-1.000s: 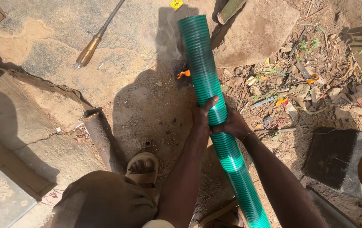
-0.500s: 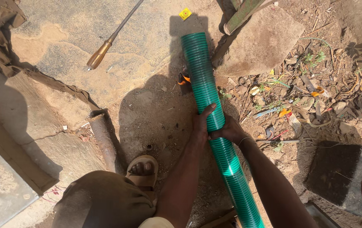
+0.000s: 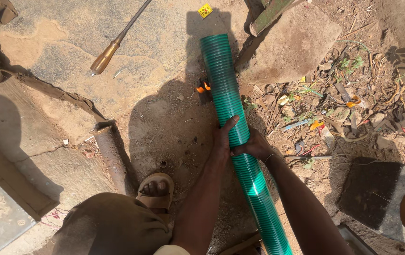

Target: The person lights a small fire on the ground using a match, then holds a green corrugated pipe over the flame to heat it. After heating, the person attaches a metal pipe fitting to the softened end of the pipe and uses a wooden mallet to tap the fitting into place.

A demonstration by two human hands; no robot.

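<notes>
You are holding the green corrugated flexible plastic hose [image 3: 233, 127] with both hands at about its middle; this is the gripping and positioning step. Your left hand [image 3: 223, 137] wraps the hose from its left side, thumb laid along the ribs, and your right hand [image 3: 254, 146] clasps it from the right, just below, so both hands are closed on the hose and touch each other. The hose runs from between your legs at the lower edge up to its open end [image 3: 214, 40], which lies on the cracked concrete slab [image 3: 131, 61] near a flat stone block [image 3: 292, 45]. Any shift of the hose calls for a firm two-handed grip, since the ribbed wall looks smooth and the free length is likely to flex. A small orange-and-black tool [image 3: 203, 86] lies touching or just beside the hose's left flank. A long metal rod with a wooden handle [image 3: 112, 47] lies well apart to the left. Your sandalled foot [image 3: 155, 191] rests near a rusty pipe stub [image 3: 110, 156]. Scattered litter and dry twigs [image 3: 334, 108] crowd the ground on the right.
</notes>
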